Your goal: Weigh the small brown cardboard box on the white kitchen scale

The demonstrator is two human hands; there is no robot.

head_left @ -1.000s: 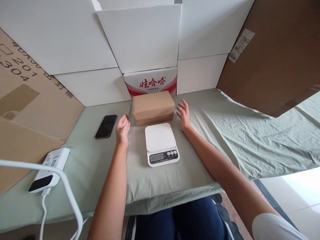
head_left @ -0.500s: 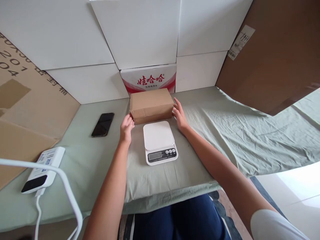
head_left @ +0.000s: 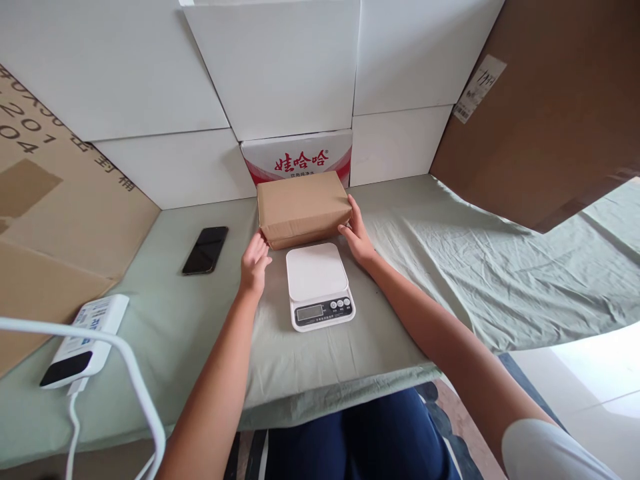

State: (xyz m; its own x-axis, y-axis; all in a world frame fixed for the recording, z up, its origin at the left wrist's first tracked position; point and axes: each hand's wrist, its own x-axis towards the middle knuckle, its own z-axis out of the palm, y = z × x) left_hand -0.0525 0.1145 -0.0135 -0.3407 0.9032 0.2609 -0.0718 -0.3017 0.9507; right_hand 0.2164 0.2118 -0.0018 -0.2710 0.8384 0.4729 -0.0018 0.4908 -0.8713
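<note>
Green-sheeted table [head_left: 190, 333], white panels behind. Brown carton [head_left: 303, 208] at back, just behind white scale [head_left: 318, 285]. L hand [head_left: 254, 261] & R hand [head_left: 356, 237]: fingers spread, clasping carton ends. Tip: even squeeze, keep level, centre over platform.

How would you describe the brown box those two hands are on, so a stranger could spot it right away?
Start at the wall of white panels at the back of the green-covered table; a white carton with red lettering leans there. Just in front of it, behind the white scale, is the brown cardboard box, with the left hand and right hand at its ends. It is the only plain, closed brown box on the table.
</note>
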